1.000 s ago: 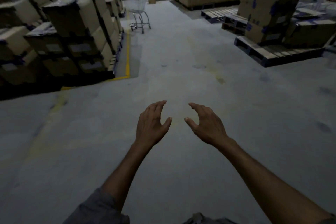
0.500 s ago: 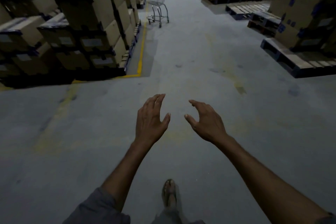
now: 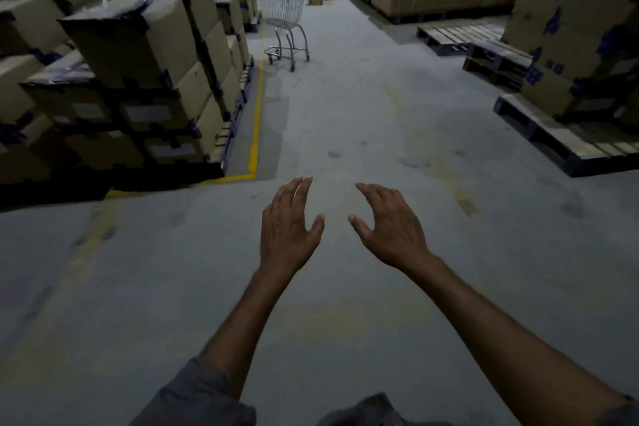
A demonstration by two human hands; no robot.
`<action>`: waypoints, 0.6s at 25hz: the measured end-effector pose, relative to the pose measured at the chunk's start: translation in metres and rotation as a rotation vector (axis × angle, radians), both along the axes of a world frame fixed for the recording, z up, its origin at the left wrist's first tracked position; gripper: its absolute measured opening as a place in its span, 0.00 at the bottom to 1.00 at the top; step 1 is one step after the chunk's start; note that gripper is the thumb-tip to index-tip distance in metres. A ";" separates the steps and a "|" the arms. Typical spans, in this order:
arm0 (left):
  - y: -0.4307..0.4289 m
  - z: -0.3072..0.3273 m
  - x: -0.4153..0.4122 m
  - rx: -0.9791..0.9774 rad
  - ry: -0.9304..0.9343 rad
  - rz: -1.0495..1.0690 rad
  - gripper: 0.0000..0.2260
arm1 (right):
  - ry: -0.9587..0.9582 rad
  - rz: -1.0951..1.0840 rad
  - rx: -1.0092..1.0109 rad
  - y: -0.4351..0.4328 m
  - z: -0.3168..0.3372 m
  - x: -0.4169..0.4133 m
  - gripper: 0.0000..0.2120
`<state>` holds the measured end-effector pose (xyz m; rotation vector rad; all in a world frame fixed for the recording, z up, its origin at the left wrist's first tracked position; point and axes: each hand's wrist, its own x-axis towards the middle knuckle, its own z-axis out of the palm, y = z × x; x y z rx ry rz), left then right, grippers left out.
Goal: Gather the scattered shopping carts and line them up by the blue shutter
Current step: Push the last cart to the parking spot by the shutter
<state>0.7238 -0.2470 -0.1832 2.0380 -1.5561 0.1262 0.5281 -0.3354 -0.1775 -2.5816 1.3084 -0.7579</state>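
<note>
Grey concrete floor (image 3: 345,121), with a yellow line (image 3: 256,128) painted along the left. One shopping cart (image 3: 285,15) stands on it up the aisle. Wooden pallets (image 3: 553,145) loaded with cardboard boxes (image 3: 138,45) sit either side.

One head camera faces forward and down the dim floor (image 3: 345,121), probably from standing height.

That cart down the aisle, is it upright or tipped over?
Upright. The shopping cart stands on its wheels on the floor, basket above the frame.
</note>
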 end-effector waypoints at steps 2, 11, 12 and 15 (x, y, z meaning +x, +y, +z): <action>-0.032 0.002 0.018 -0.009 -0.007 -0.018 0.33 | 0.013 -0.004 -0.015 -0.034 0.001 0.020 0.30; -0.219 -0.011 0.095 -0.019 -0.054 -0.053 0.33 | -0.027 -0.016 -0.117 -0.230 -0.020 0.099 0.29; -0.244 -0.011 0.103 -0.026 -0.071 -0.049 0.33 | -0.025 -0.008 -0.148 -0.257 -0.022 0.108 0.29; -0.327 -0.004 0.132 -0.053 -0.095 -0.014 0.34 | -0.020 0.018 -0.215 -0.344 -0.020 0.140 0.30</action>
